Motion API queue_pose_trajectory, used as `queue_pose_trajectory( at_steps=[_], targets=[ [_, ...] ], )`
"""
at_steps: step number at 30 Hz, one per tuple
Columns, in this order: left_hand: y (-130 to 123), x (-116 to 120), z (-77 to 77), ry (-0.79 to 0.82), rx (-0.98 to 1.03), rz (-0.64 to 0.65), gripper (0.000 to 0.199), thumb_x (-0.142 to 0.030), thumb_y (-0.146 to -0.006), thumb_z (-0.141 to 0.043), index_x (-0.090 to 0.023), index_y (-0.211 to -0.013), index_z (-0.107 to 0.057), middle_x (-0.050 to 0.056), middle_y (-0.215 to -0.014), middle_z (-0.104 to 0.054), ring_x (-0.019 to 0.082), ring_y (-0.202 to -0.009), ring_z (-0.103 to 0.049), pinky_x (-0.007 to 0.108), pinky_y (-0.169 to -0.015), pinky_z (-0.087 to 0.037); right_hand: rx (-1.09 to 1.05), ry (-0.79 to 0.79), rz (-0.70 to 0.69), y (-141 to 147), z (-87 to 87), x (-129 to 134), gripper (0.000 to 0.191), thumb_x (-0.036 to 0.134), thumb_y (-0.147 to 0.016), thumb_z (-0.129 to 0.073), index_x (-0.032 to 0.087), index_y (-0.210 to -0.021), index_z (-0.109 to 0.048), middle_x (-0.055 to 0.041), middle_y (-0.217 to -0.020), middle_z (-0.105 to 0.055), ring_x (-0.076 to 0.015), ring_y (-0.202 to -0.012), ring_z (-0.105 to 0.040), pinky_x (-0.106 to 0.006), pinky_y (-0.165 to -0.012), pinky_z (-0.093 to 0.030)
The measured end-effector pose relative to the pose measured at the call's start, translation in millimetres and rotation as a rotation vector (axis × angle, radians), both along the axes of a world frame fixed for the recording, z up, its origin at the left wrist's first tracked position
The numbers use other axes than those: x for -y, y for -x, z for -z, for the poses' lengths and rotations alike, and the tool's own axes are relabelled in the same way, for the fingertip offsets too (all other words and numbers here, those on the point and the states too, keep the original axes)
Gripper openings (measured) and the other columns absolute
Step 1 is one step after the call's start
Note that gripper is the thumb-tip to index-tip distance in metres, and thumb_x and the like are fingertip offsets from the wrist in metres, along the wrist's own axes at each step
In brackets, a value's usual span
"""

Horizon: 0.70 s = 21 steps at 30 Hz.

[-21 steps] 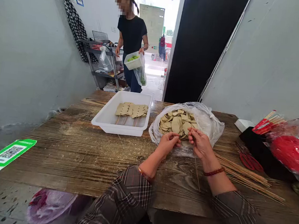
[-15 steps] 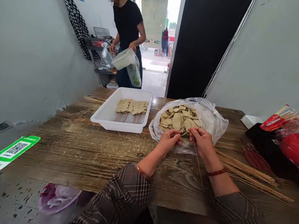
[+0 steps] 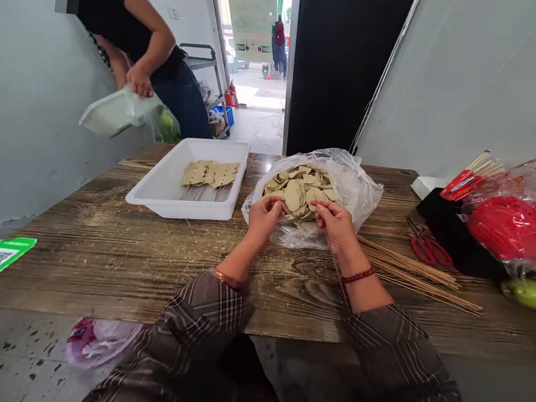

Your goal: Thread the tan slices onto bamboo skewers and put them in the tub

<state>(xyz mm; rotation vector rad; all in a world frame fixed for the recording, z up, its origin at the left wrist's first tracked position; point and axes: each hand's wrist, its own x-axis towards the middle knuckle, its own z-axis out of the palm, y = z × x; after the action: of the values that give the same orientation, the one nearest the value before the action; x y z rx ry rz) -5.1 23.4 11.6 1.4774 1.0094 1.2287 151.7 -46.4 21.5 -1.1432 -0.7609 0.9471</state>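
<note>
My right hand is closed on a thin bamboo skewer, which slants down along the inside of my wrist. Its fingertips are at the near edge of a clear plastic bag heaped with flat, round beige slices. My left hand is pinched at the bag's left front, close to the slices; whatever lies between its fingers is too small to make out. Left of the bag, a white tray holds skewered beige slices, their sticks pointing toward me.
Loose bamboo skewers lie right of my right forearm, near red-handled scissors. A black box with red-wrapped items stands at the right. A person at the back left carries a white container and a bag.
My view has shifted right and the person has come nearer on the left with the container. Both hands stay at the bag's front, the skewer still in my right hand.
</note>
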Motion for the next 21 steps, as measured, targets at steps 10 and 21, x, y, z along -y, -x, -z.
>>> queue_pose_trajectory(
  at_steps=[10, 21],
  targets=[
    [-28, -16, -15.0, -0.138, -0.791, -0.161, 0.022, -0.038, -0.081, -0.059, -0.017, -0.077, -0.066, 0.012, -0.085, -0.070, 0.024, -0.084, -0.064, 0.033, -0.076, -0.044, -0.115, -0.018, 0.029, -3, -1.4, -1, 0.034, 0.037, -0.060, -0.074, 0.016, -0.086, -0.071, 0.0066, -0.055, -0.055, -0.0042, -0.044, -0.042, -0.018, -0.041, -0.025],
    [-43, -23, 4.5, -0.045, -0.589, -0.250, 0.009, -0.020, -0.068, -0.062, -0.018, -0.062, -0.055, 0.002, -0.067, -0.060, 0.016, -0.069, -0.056, 0.028, -0.067, -0.041, -0.094, -0.017, 0.000, 0, -0.6, -1, 0.030, 0.039, -0.060, -0.078, 0.016, -0.077, -0.069, 0.0056, -0.055, -0.057, -0.0047, -0.044, -0.045, -0.018, -0.040, -0.028]
  ],
)
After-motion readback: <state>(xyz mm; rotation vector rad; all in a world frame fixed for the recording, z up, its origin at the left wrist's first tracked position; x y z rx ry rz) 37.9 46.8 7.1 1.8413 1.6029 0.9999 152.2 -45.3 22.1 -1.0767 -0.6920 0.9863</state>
